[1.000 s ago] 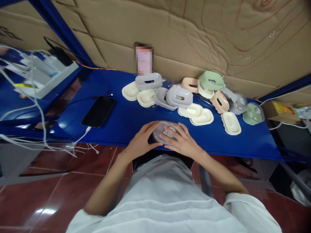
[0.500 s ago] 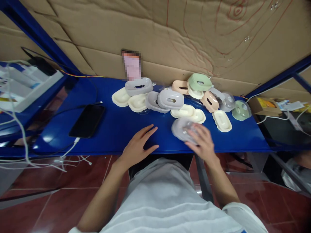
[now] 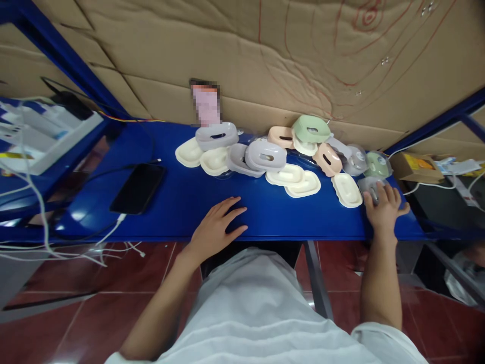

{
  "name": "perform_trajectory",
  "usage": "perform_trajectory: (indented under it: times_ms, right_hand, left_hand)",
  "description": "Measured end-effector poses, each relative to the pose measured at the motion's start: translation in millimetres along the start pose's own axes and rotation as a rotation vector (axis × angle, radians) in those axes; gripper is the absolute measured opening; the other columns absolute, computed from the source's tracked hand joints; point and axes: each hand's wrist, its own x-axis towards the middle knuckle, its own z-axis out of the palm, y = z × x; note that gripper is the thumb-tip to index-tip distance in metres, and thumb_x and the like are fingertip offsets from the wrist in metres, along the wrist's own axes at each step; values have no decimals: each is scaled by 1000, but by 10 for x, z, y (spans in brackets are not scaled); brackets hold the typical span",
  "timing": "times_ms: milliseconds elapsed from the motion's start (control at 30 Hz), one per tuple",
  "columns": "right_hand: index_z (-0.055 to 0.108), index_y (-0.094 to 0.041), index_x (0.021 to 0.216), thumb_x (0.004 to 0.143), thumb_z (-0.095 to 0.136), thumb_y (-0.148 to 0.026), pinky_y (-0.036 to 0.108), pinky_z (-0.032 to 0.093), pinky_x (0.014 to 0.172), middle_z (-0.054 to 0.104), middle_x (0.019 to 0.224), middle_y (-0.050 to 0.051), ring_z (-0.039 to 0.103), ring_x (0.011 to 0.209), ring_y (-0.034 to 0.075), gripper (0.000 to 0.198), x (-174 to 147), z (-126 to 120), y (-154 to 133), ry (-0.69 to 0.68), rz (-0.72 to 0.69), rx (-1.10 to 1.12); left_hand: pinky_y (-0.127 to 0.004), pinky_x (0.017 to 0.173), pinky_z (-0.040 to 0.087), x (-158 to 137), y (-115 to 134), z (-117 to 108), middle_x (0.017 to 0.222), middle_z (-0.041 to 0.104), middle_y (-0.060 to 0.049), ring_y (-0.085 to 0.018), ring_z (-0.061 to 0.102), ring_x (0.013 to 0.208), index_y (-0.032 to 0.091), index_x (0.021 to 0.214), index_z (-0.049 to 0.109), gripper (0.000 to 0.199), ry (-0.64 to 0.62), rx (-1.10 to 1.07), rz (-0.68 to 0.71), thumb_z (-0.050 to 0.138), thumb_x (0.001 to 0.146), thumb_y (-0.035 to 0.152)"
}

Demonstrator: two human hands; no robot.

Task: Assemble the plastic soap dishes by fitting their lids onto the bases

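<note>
At the table's right end, my right hand [image 3: 384, 205] has its thumb and fingers on a grey soap dish [image 3: 372, 187], which the hand partly covers; it seems to have a clear cover. Just behind it stands a green soap dish [image 3: 377, 164] under clear plastic. A cream oval tray [image 3: 347, 190] lies to its left. My left hand [image 3: 214, 227] lies near the front edge with fingers spread, holding nothing. Beyond it are overlapping cream trays [image 3: 285, 175] and a grey slotted shell [image 3: 266, 155].
A black phone [image 3: 137, 189] with a white cable lies on the left of the blue table [image 3: 182, 202]. Peach shells [image 3: 328, 158] and a green shell [image 3: 311, 128] sit at the back before a cardboard wall [image 3: 235, 60]. A cardboard box [image 3: 417, 168] stands beyond the right end.
My right hand has carried the grey soap dish from the middle front to the right end, beside the green one. My left hand has stayed in place.
</note>
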Motion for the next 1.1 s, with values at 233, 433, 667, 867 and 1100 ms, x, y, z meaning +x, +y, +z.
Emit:
perform_trajectory:
  times_ms: [233,433,667,867,1100]
  right_hand:
    - [68,-20,146,112,45,-41,59,43,116,70,148,18,61,143,36,46,93,-319,-1511,-423,-370,309]
    - [60,-17,152,112,50,-32,59,37,121,69,150,18,60,142,34,44,139,-262,-2680,-545,-650,416]
    - [74,-20,130,111,51,-18,49,42,114,82,119,10,73,110,24,31,-67,-356,-3026,-619,-797,543]
    - [67,-19,145,112,57,-35,47,44,118,69,150,14,59,144,28,38,18,-344,-3219,-494,-749,647]
    - [69,-16,142,112,54,-30,47,54,103,79,132,14,76,118,30,37,172,-127,-3194,-522,-516,544]
  left_hand:
    - [-56,125,46,267,-166,-246,156,61,-14,-34,57,146,23,151,62,46,166,109,-34,55,110,44]
    - [-62,115,48,592,-239,-368,151,62,-22,-44,59,140,16,155,58,52,89,317,-95,54,108,39]
    - [-55,122,46,442,111,-195,163,54,-15,-35,53,149,26,160,52,52,57,156,72,54,111,42]
    - [-55,117,52,155,114,-49,145,68,-12,-35,57,144,23,127,73,25,24,141,161,60,110,34]
    - [-50,115,58,-58,58,14,137,68,-11,-29,62,135,25,123,72,19,207,-21,116,70,104,28]
